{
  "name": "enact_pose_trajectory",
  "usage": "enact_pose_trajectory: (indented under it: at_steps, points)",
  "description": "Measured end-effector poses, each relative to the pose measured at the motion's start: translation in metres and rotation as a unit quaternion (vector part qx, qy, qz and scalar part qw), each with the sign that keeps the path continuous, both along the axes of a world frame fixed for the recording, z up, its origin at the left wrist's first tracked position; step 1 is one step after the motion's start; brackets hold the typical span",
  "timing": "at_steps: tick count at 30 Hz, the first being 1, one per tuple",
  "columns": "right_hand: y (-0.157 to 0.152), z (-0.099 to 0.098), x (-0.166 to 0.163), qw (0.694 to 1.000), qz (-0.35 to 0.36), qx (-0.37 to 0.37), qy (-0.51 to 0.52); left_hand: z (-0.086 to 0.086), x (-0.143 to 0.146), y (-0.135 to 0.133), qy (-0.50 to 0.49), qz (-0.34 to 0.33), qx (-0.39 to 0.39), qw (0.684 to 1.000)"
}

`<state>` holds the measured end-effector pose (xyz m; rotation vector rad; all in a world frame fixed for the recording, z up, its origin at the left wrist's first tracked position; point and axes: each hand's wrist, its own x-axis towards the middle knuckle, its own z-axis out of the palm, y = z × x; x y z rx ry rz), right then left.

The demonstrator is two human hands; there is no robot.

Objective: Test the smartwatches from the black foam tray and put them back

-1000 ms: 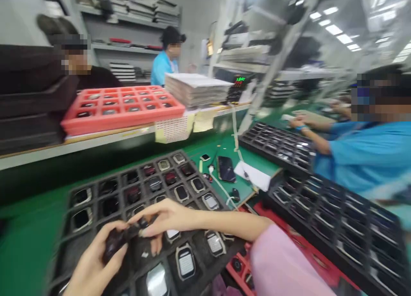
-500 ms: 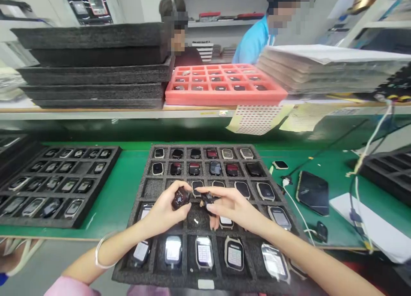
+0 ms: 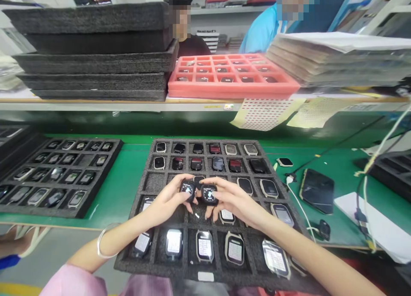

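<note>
Over the middle of a black foam tray [image 3: 205, 275] my left hand [image 3: 171, 196] grips a black smartwatch case [image 3: 188, 189], its screen facing me and lit. Close beside it, my right hand [image 3: 236, 197] holds a second black smartwatch case [image 3: 209, 194], also with a lit dial; thumb and fingers pinch its edges. No straps show on either. Several other watches lie in the tray's compartments, among them a pale-framed watch [image 3: 234, 249] and a watch with a bright white screen [image 3: 174, 243]. My hands partly cover the compartments beneath them.
Left is another watch-filled foam tray [image 3: 100, 176]. To the right lie a dark phone-like device [image 3: 317, 191], a loose watch [image 3: 284, 162], cables and white paper [image 3: 374, 227]. The shelf ahead carries stacked black foam [image 3: 93, 67] and a red tray [image 3: 231, 90]. Two people are beyond it.
Both watches have turned so their faces point toward me, and their dials are now lit. My hands have drawn slightly closer together. The camera view has shifted a little.
</note>
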<state>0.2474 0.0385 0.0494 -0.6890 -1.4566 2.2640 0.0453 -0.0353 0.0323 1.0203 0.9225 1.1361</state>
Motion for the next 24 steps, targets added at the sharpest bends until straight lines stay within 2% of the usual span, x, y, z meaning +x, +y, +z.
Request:
enact_pose_trajectory:
  at_steps: [4,14,20,24]
  points:
    - [0.0002,-0.0019,0.0001,0.998,-0.043,0.030,-0.020,-0.0012,-0.0006,0.0000,-0.052,0.005,-0.015,0.999]
    - [-0.0019,-0.0017,0.0005,0.997,-0.055,0.028,-0.040,-0.0010,-0.0026,0.0002,-0.029,-0.024,-0.010,0.999]
    - [-0.0029,-0.0017,0.0001,0.997,-0.051,0.030,-0.042,0.0025,-0.0012,0.0001,0.006,-0.028,-0.006,1.000]
    - [-0.0041,0.0016,-0.0005,0.998,-0.036,0.045,-0.011,0.0010,-0.0003,-0.0009,0.092,-0.010,0.023,0.995]
